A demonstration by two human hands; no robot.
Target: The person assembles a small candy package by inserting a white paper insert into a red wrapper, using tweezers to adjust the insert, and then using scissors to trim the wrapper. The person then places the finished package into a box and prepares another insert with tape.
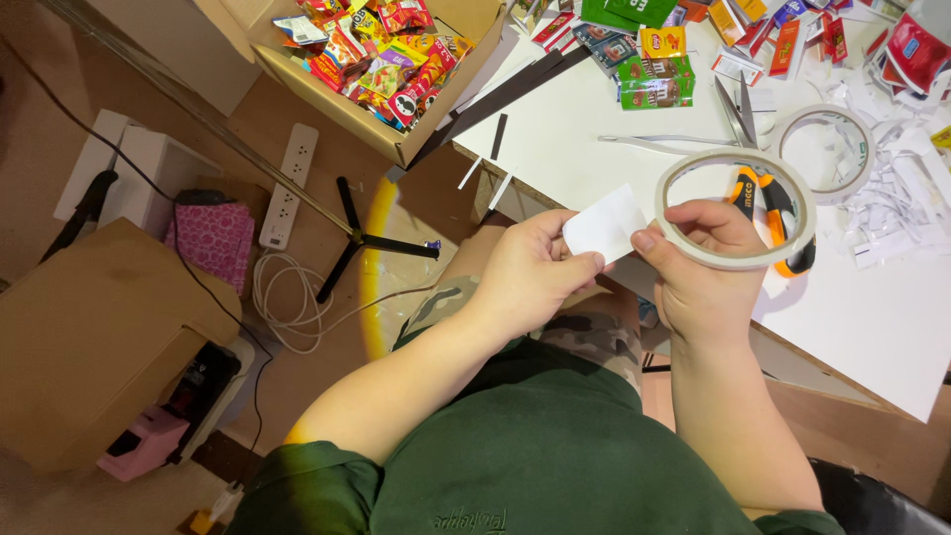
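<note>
The left hand (530, 277) pinches a small white card (604, 226) by its near-left corner, thumb on top and fingers curled under, so most of the card stands free and faces up. The right hand (698, 267) is closed on a roll of pale tape (735, 210), with the thumb on the roll's near-left rim just beside the card's right edge and the other fingers through the ring; held this way the roll sits open side up, its rim right next to the card. Both hands are close together in front of the body, just off the near edge of the white worktop (872, 327), above the lap.

On the worktop just beyond the right hand lie orange-and-black-handled scissors (773, 213), partly behind the roll, and farther right a second tape roll (825, 149) lies flat. Metal tweezers (674, 142) lie left of that, and white paper scraps (906, 203) are heaped at the right. Small coloured packets (659, 79) are spread along the far side. To the far left, an open cardboard box (396, 139) holds many more bright packets, within an arm's reach of the seat
</note>
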